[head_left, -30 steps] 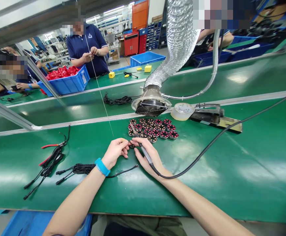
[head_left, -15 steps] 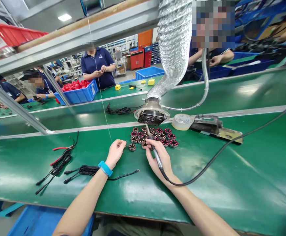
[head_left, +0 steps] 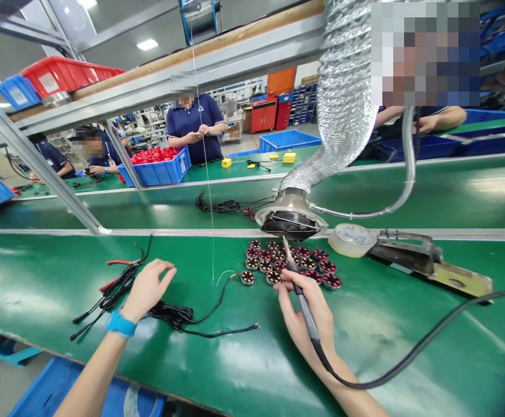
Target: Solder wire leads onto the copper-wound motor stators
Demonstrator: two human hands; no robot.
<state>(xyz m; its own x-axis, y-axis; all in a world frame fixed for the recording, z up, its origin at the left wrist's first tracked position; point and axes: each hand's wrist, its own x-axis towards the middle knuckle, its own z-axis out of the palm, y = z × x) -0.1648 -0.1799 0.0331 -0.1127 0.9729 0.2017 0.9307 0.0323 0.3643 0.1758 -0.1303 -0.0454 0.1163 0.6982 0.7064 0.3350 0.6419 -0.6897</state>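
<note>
My right hand [head_left: 307, 310] grips a soldering iron [head_left: 303, 301], its tip pointing up and away in front of the fume hood. Beyond the fingers, small round parts with red and black faces [head_left: 307, 263] lie in a cluster. My left hand [head_left: 150, 288] is open and holds nothing, thumb apart from the fingers, over the black cables. A bundled black cable [head_left: 172, 313] lies beside it, and one of its ends reaches a round part [head_left: 247, 278] at the cluster's near left. Thin solder wire [head_left: 212, 243] hangs down, its curled end close to that part.
Red-handled pliers [head_left: 117, 263] and another cable bundle [head_left: 112, 295] lie at left. A fume hood [head_left: 291, 217] hangs low behind the parts. Clear tape [head_left: 352, 238] and a metal tool with a long base [head_left: 430, 260] sit at right. Co-workers are across the bench.
My left hand has moved left from the round parts, and its fingers have opened. A cable end now shows at the nearest round part. My right hand still holds the soldering iron.
</note>
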